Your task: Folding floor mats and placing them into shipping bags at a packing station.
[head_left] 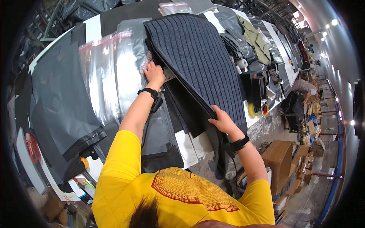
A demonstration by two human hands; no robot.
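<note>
A large blue-grey floor mat (197,60) with dark ribs and a black bound edge lies across the table in front of me, its near-left edge lifted. My right hand (223,121) grips the mat's near edge, thumb on top. At the mat's left side, my left hand (154,75) has its fingers curled beside a small clear plastic piece (146,62) with a pinkish edge; whatever is under its fingertips is hidden. Black sheet material (188,110) shows beneath the raised edge. Clear plastic bags (110,76) with red strips lie left of my left hand.
Dark grey plastic bags (62,95) cover the table's left part. A yellow tape roll (258,110), black boxes (258,91) and an olive cloth piece (254,40) lie to the right. A red-handled tool (32,148) is far left. Cardboard boxes (277,161) stand at the right.
</note>
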